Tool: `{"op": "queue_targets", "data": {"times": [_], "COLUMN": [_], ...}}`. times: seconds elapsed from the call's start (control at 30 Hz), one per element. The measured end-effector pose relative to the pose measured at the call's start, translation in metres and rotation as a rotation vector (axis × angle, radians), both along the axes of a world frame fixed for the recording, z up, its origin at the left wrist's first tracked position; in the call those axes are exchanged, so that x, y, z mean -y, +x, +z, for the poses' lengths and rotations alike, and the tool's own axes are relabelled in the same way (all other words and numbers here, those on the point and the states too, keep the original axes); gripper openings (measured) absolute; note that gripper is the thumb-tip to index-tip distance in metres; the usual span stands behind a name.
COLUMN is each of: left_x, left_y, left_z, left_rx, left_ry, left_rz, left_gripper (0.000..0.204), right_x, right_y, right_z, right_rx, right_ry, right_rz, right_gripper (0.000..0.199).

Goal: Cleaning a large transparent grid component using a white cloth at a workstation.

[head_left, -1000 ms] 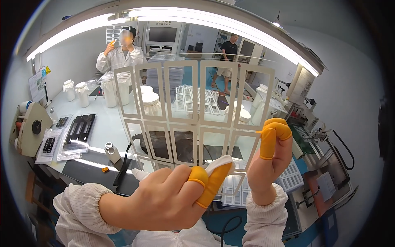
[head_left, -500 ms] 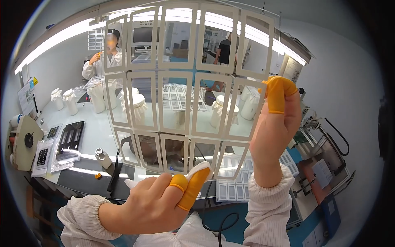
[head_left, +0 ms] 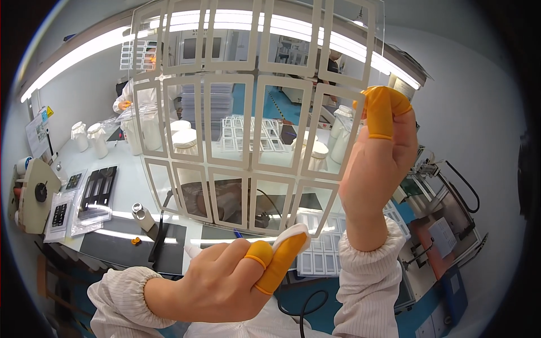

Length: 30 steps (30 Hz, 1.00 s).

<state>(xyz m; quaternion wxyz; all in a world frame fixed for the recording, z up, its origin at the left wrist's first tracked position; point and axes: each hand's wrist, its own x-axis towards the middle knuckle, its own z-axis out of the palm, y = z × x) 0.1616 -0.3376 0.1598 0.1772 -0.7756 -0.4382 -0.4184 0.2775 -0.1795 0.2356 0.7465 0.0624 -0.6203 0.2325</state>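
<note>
A clear sheet printed with rows of white rectangular frames [head_left: 249, 124] stands raised before me, the bench showing through it. My right hand [head_left: 378, 152], with orange finger cots, pinches the sheet at its right edge. Below the lower edge is my left hand [head_left: 225, 276], its fingers closed and also wearing orange cots. A folded white cloth [head_left: 298, 230] lies over its index fingertip and is held there, close to the sheet's bottom edge; I cannot tell whether it touches. A white tail, apparently of the same cloth, shows behind the knuckles.
More framed sheets [head_left: 318, 256] lie on the bench at lower right, and others [head_left: 253, 134] farther back. Cloth-covered white jars [head_left: 97, 141] stand about. A small bottle [head_left: 143, 217] is at left near black parts in bags [head_left: 97, 194]. Across the bench, a person [head_left: 132, 101] holds a similar sheet.
The sheet has risen a little and shifted left, my right hand going up with it. My left hand with the cloth has moved slightly right. The person opposite has lowered a hand.
</note>
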Motion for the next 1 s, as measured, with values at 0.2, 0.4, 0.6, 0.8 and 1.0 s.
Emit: {"op": "queue_targets", "data": {"times": [0.2,0.4,0.6,0.8,1.0], "left_x": [-0.02,-0.043,-0.033,-0.038,-0.046], "left_y": [0.008,0.0,0.01,0.0,-0.009], "left_z": [0.023,0.042,0.016,0.034,0.056], "left_rx": [-0.027,-0.204,-0.172,-0.164,-0.286], "left_ry": [0.191,0.379,0.309,0.366,0.472], "left_rz": [0.123,0.324,0.284,0.298,0.403], "left_gripper": [0.032,0.058,0.032,0.037,0.049], "right_x": [0.009,0.013,0.005,0.011,0.011], "right_y": [-0.009,-0.018,-0.015,-0.021,-0.024], "right_z": [-0.004,-0.007,-0.012,-0.011,-0.013], "right_rx": [-0.013,-0.034,-0.019,-0.058,-0.097], "right_ry": [0.001,0.004,0.084,0.026,0.07], "right_rz": [-0.014,0.042,0.009,0.074,0.037], "right_gripper": [0.013,0.009,0.015,0.011,0.01]}}
